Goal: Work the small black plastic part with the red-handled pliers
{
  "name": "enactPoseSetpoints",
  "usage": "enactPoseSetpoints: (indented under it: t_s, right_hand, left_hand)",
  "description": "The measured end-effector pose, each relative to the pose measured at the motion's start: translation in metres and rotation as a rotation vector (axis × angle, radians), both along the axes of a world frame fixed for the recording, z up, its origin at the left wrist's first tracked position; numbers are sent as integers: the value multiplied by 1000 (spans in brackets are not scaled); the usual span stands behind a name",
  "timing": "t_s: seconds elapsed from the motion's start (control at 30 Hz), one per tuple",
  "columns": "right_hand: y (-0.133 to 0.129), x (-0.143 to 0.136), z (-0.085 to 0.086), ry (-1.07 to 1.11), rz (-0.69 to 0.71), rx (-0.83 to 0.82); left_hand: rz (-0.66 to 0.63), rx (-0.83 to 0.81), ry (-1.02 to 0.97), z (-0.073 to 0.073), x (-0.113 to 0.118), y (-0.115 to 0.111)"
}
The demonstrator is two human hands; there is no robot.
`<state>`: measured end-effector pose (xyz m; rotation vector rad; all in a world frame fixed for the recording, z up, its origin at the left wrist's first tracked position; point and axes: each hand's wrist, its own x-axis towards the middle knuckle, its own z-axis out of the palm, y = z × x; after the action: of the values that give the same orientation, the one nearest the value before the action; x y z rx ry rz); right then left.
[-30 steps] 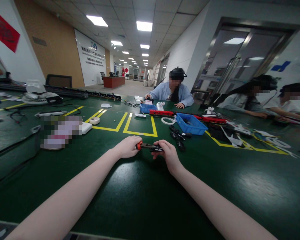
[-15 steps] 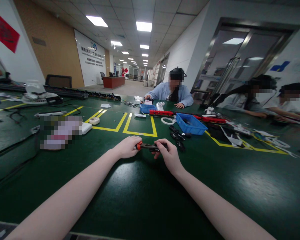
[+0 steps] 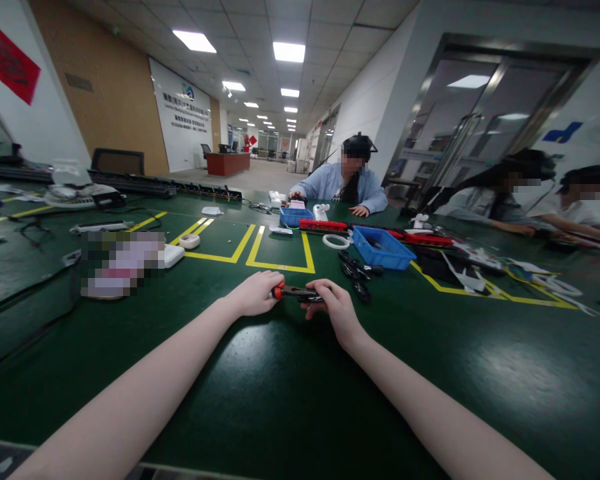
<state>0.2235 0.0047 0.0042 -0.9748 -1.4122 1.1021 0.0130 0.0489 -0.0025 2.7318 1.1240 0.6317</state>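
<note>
One pair of pliers (image 3: 278, 291), red-handled, grasped by the left hand (image 3: 257, 294) above the green table (image 3: 280, 393), its nose pointing toward the right hand (image 3: 338, 312). One small black part (image 3: 311, 298), at the nose of the pliers, pinched in the fingers of the right hand; its exact shape too small to tell. One heap of black cables (image 3: 352, 272), just beyond the right hand, near a large blue bin (image 3: 381, 249). One white ring (image 3: 336, 242), left of that bin. One tape roll (image 3: 189, 241), beside a white box (image 3: 172, 257). One person (image 3: 347, 183), across the table.
</note>
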Motion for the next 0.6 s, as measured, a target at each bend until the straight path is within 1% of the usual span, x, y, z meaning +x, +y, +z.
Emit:
enactPoseSetpoints:
  t_s: [0.27, 0.6]
  right_hand:
    - [-7, 1, 7, -73, -27, 72]
    - [-8, 2, 9, -102, -20, 82]
  left_hand:
    - [1, 5, 11, 1, 0, 0]
    - [5, -10, 13, 3, 0, -2]
